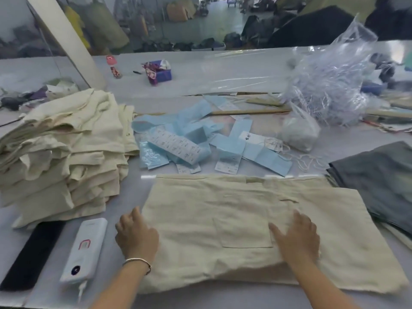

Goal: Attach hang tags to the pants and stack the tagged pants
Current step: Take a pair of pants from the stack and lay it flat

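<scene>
A folded pair of cream pants point(223, 210) lies flat in front of me, waistband away from me and a back pocket facing up. My left hand point(136, 235) rests on the pants' left edge with its fingers curled over the fabric. My right hand point(296, 237) lies flat on the pants just right of the pocket. A tall stack of cream pants point(62, 157) stands at the left. Light-blue hang tags point(178, 143) and white size labels are scattered beyond the waistband. Loose white strings point(307, 161) lie to their right.
A white power bank point(85, 250) with its cable and a long black object point(31, 253) lie near my left hand. Grey pants point(383, 181) sit at the right. A clear plastic bag of strings point(330, 90) stands behind, with a purple box point(161, 72) farther back.
</scene>
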`<state>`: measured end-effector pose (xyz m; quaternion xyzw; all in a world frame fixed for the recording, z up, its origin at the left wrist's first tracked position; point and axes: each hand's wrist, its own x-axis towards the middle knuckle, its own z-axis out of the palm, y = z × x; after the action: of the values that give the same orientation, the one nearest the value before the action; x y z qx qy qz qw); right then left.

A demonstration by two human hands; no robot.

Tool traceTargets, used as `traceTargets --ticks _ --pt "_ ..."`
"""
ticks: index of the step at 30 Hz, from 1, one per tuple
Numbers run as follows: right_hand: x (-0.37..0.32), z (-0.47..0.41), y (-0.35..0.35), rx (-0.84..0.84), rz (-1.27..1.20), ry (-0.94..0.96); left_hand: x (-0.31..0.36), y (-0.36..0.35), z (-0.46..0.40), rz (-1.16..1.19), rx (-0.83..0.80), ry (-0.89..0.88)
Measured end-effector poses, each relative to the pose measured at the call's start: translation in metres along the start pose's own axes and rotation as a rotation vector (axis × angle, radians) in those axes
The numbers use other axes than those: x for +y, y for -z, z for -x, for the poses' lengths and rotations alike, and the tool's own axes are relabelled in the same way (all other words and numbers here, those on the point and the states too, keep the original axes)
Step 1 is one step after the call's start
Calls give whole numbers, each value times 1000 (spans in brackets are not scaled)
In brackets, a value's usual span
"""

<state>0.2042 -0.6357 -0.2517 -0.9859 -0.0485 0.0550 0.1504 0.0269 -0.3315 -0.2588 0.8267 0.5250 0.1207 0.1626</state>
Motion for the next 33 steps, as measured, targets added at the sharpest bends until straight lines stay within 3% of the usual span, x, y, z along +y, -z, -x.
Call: traceTargets --ticks 2,5,8,11,15,18,20,25,29,31,33 --pt "3 -1 1 18 20 -11 27 -9 22 52 -31 -221" --pt "3 -3 -1 60 -18 11 65 -32 59 66 -222 -580" --pt "3 -7 0 27 -185 50 76 -55 74 -51 -357 -712" --pt "3 -16 4 -61 -304 48 71 -67 73 -109 -347 -758" --pt "10 -26 9 -15 -202 52 77 -63 74 17 -278 -737" --pt "18 -34 14 -13 -46 -101 96 -60 75 -18 -316 -622" --pt "20 -42 20 -75 -179 -127 112 -64 78 -20 -347 -597" --pt "18 -68 45 -317 -1016 -229 167 -70 95 107 -412 -622" --pt "16 -79 59 -399 -1089 114 207 -76 106 453 -479 -460" --pt "23 -83 55 -356 -1003 174 220 -78 109 324 -499 -394" --pt "36 -92 46 -314 -964 104 226 -84 112 167 -454 -360"
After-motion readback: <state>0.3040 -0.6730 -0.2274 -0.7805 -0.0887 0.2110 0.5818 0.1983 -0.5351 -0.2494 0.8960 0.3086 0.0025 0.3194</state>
